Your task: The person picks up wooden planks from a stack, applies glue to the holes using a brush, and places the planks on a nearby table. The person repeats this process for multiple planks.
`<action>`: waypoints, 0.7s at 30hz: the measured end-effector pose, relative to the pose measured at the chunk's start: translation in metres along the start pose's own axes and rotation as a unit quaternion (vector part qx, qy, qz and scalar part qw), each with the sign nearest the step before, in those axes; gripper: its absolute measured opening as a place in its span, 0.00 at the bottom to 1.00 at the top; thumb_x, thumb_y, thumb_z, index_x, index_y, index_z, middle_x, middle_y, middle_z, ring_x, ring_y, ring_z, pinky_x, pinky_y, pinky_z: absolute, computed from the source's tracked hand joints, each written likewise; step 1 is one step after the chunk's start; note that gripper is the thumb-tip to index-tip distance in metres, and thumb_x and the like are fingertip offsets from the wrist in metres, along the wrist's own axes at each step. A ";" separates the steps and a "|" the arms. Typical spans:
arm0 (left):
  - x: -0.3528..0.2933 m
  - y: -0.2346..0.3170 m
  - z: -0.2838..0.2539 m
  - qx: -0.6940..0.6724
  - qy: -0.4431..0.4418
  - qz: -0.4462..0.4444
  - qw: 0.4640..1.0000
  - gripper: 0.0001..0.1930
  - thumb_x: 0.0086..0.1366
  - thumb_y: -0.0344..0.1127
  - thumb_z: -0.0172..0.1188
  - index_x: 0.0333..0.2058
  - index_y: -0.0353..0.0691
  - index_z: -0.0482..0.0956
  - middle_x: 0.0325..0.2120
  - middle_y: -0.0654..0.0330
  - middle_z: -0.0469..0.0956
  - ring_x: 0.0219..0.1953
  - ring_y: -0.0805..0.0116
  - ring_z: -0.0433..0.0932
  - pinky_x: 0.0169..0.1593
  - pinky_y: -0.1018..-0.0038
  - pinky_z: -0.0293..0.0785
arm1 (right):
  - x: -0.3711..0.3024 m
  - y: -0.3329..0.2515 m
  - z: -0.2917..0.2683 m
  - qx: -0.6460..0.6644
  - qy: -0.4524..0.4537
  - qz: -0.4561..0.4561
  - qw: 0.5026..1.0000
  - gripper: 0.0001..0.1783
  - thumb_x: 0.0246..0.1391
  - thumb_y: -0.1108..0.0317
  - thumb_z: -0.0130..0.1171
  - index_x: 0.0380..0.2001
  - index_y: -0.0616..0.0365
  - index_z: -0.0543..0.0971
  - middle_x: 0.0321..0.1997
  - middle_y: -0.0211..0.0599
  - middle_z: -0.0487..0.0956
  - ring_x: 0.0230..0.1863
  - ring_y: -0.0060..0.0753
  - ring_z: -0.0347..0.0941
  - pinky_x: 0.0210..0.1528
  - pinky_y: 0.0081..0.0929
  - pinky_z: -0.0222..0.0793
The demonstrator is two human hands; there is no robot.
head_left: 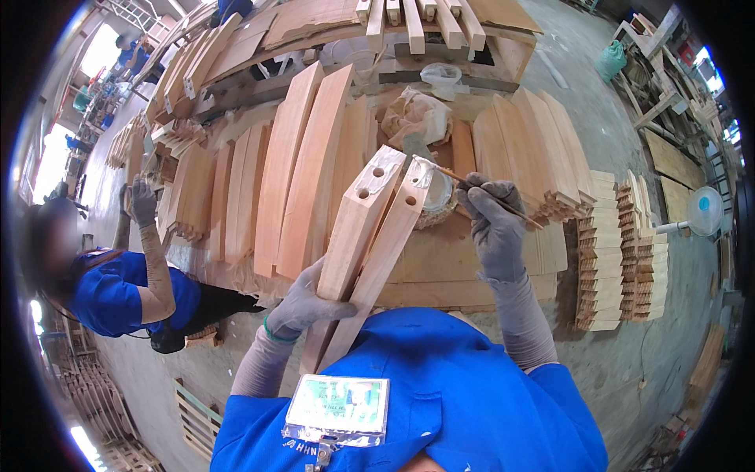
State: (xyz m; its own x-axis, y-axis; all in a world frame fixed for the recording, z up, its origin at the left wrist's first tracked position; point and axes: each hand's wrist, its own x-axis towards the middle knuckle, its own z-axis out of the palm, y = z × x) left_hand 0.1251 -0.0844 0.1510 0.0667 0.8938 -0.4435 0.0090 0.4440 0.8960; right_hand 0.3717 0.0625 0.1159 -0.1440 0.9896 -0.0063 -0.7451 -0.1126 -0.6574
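Observation:
My left hand [301, 305], in a grey glove, is closed around two long wooden bars [351, 232] standing side by side, tilted away from me. Their top ends have round drilled holes and white glue smeared on them. My right hand [497, 224], gloved too, pinches a thin brown stick [515, 211], likely a brush handle. Its far tip is white with glue and touches the end of the right-hand bar. Just behind the bars stands a round tub [437, 197], partly hidden, with whitish contents.
Stacked wooden boards [523, 149] lie on the table to both sides. A crumpled cloth or bag [417, 114] sits behind the tub. At left, a co-worker [130, 287] in blue raises a gloved hand. A fan [704, 211] and piled slats [599, 252] are at right.

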 end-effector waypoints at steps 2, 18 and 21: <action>0.000 0.000 0.000 0.011 0.000 0.002 1.000 0.43 0.36 0.31 0.70 0.56 0.33 0.62 0.44 0.58 0.72 0.47 0.69 0.71 0.52 0.74 0.67 | -0.005 -0.003 0.004 0.002 -0.002 0.002 1.000 0.08 0.50 0.85 0.50 0.31 0.61 0.70 0.43 0.49 0.75 0.46 0.39 0.74 0.53 0.32 0.72; 0.000 0.002 0.002 0.002 0.000 -0.001 1.000 0.43 0.36 0.29 0.70 0.56 0.34 0.62 0.45 0.59 0.73 0.48 0.69 0.71 0.53 0.74 0.66 | -0.004 -0.080 0.061 -0.314 -0.111 0.073 0.940 0.03 0.50 0.75 0.56 0.27 0.63 0.72 0.29 0.40 0.78 0.32 0.28 0.76 0.38 0.23 0.75; 0.003 0.008 0.011 0.015 -0.017 0.001 1.000 0.43 0.36 0.29 0.70 0.56 0.33 0.62 0.45 0.58 0.73 0.48 0.69 0.71 0.53 0.74 0.66 | 0.020 -0.101 0.088 -0.459 -0.242 0.072 0.852 0.06 0.49 0.71 0.58 0.26 0.63 0.73 0.24 0.36 0.77 0.26 0.23 0.74 0.31 0.18 0.71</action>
State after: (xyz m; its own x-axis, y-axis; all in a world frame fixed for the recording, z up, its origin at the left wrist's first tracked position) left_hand 0.1368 -0.0789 0.1565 0.1005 0.8916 -0.4416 0.0396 0.4399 0.8972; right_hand 0.3866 0.0860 0.2479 -0.6086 0.7929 0.0295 0.0934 0.1086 -0.9897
